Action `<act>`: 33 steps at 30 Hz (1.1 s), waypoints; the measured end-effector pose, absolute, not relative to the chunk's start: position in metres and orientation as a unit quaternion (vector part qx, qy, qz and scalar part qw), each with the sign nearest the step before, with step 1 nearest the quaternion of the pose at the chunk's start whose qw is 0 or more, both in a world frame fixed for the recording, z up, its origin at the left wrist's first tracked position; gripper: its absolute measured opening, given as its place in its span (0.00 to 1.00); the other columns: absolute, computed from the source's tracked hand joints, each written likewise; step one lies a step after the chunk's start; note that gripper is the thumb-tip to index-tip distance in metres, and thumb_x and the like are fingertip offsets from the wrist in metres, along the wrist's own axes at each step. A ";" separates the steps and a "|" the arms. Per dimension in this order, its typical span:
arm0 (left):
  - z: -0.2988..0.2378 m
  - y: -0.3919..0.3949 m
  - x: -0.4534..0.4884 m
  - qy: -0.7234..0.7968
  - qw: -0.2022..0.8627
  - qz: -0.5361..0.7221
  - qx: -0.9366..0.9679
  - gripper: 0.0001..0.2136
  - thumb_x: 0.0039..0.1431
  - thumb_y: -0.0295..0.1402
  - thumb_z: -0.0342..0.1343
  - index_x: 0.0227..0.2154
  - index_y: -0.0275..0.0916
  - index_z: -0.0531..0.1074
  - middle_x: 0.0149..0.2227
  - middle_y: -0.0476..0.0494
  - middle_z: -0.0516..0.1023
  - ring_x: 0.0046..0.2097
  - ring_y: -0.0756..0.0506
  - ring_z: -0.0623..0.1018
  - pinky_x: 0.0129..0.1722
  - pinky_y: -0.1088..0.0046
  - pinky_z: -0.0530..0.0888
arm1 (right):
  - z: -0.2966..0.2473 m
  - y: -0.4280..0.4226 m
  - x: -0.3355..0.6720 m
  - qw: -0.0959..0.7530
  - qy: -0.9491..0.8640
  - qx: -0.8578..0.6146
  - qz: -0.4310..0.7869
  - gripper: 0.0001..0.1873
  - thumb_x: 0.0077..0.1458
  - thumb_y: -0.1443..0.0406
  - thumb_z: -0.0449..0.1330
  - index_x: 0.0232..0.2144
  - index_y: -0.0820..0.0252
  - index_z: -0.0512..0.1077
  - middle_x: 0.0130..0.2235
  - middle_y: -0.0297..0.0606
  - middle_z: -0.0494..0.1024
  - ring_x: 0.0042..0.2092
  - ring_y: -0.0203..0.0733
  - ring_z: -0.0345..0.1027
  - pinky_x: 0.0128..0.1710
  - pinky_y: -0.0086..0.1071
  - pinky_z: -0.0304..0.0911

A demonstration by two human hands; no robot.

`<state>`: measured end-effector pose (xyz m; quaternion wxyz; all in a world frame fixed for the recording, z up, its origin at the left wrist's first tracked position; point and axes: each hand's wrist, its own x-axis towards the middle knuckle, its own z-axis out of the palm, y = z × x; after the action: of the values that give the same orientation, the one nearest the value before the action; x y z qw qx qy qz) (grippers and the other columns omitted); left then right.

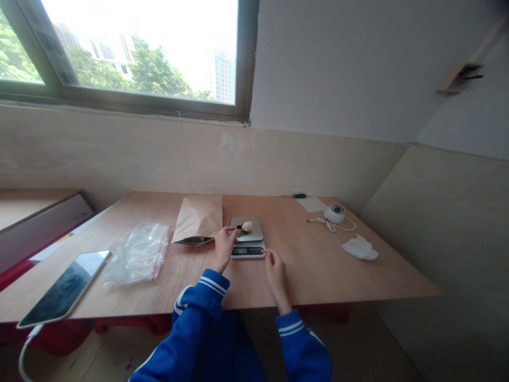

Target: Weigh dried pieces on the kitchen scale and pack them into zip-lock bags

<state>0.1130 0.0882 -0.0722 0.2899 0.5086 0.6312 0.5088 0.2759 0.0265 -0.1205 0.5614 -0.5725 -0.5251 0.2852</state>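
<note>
A small digital kitchen scale (247, 237) with a steel platform and a dark display stands on the wooden table (318, 260). On its platform lies a small pale bulb-shaped item (247, 227) with a dark pointed end. My left hand (224, 248) reaches the platform's left edge, its fingertips right beside that dark end. I cannot tell whether they grip it. My right hand (275, 271) lies on the table, one finger stretched to the scale's front right corner. A kraft paper envelope (198, 218) lies just left of my left hand, with something dark at its mouth.
A crumpled clear zip bag (137, 253) and a tablet (66, 286) with a white cable lie at the left. At the right are a round white device with a cord (334, 213), a crumpled white tissue (360, 248), a paper sheet (312, 204) and a green-handled screwdriver (300, 196).
</note>
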 end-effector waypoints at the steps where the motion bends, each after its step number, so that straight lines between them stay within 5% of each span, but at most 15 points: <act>1: -0.074 0.086 0.111 0.632 0.284 0.512 0.508 0.18 0.50 0.42 0.55 0.38 0.31 0.75 0.18 0.48 0.74 0.28 0.43 0.77 0.34 0.69 0.69 | -0.120 0.026 0.276 0.562 -0.525 -0.572 0.286 0.15 0.57 0.59 0.49 0.33 0.59 0.74 0.39 0.42 0.80 0.44 0.46 0.72 0.43 0.34 0.64; 6: -0.078 0.068 0.080 0.680 0.233 0.535 0.443 0.21 0.55 0.47 0.48 0.39 0.33 0.73 0.23 0.42 0.77 0.31 0.41 0.77 0.37 0.65 0.70 | -0.118 0.024 0.276 0.554 -0.516 -0.582 0.298 0.16 0.57 0.58 0.49 0.32 0.59 0.74 0.39 0.43 0.80 0.43 0.47 0.73 0.42 0.34 0.64; 13: -0.093 0.047 0.031 0.759 0.142 0.511 0.378 0.15 0.53 0.39 0.49 0.39 0.34 0.69 0.36 0.35 0.78 0.39 0.38 0.78 0.41 0.63 0.72 | -0.117 0.021 0.277 0.546 -0.520 -0.579 0.311 0.16 0.58 0.58 0.49 0.34 0.59 0.74 0.40 0.43 0.80 0.44 0.47 0.72 0.42 0.34 0.64; 21: -0.088 0.052 0.040 0.751 0.247 0.493 0.364 0.16 0.52 0.45 0.53 0.32 0.36 0.69 0.20 0.44 0.73 0.19 0.42 0.73 0.17 0.68 0.68 | -0.116 0.022 0.276 0.537 -0.528 -0.584 0.304 0.16 0.58 0.58 0.48 0.33 0.58 0.73 0.40 0.43 0.80 0.44 0.48 0.72 0.43 0.35 0.64; 27: -0.088 0.059 0.042 0.740 0.267 0.500 0.362 0.11 0.52 0.41 0.53 0.26 0.37 0.67 0.19 0.44 0.72 0.18 0.44 0.72 0.15 0.71 0.67 | -0.115 0.021 0.276 0.530 -0.522 -0.589 0.315 0.16 0.58 0.57 0.48 0.34 0.59 0.73 0.40 0.43 0.80 0.44 0.48 0.72 0.42 0.35 0.64; 33: -0.087 0.059 0.039 0.748 0.251 0.496 0.362 0.11 0.50 0.38 0.52 0.31 0.35 0.69 0.19 0.44 0.72 0.18 0.44 0.72 0.15 0.72 0.66 | -0.116 0.022 0.276 0.538 -0.524 -0.586 0.305 0.16 0.58 0.58 0.49 0.33 0.58 0.73 0.39 0.42 0.80 0.44 0.47 0.72 0.42 0.35 0.64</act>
<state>0.0385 0.0590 -0.0871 0.2511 0.3618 0.7482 0.4963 0.2759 0.0218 -0.1157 0.5376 -0.5858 -0.5241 0.3051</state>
